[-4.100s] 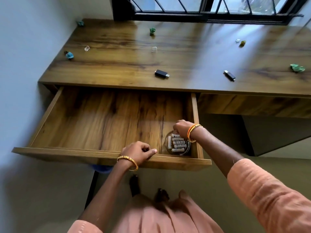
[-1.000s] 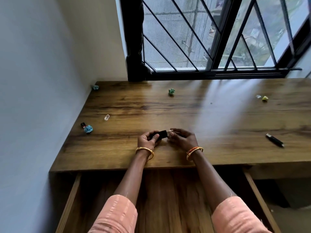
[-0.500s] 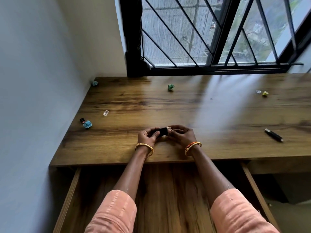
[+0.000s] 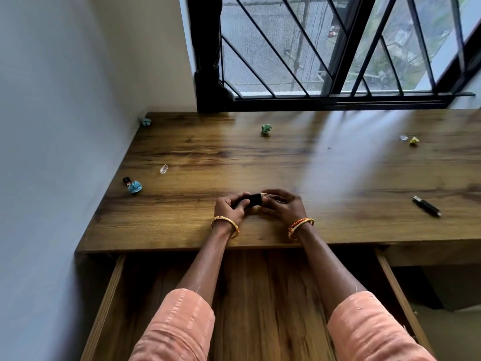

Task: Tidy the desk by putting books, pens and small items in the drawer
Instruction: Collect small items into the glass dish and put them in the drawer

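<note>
Wood-grain table (image 4: 286, 165) fills the view below a barred window (image 4: 338, 48), with one drawer (image 4: 260, 308) pulled open under its front edge. Two forearms in orange sleeves reach over the drawer to the near middle of the table. The left hand (image 4: 229, 207) curls its fingers round one small black drive (image 4: 253, 199), gripping its left end; the right hand (image 4: 282, 205) pinches at the drive's right end, where a pale tip shows, though what it holds there is too small to tell. Each wrist wears one bangle. A second black drive (image 4: 426, 206) lies alone, well apart to the right. Four crumpled paper balls sit on the table: a blue ball (image 4: 135, 186) near the left wall, a teal ball (image 4: 145, 121) in the far left corner, a green ball (image 4: 266, 130) toward the window, a yellow ball (image 4: 413, 140) far right. Two clear caps: one cap (image 4: 164, 169) on the left, another cap (image 4: 403, 137) just beside the yellow ball. One small dark piece (image 4: 126, 181) touches the blue ball.
</note>
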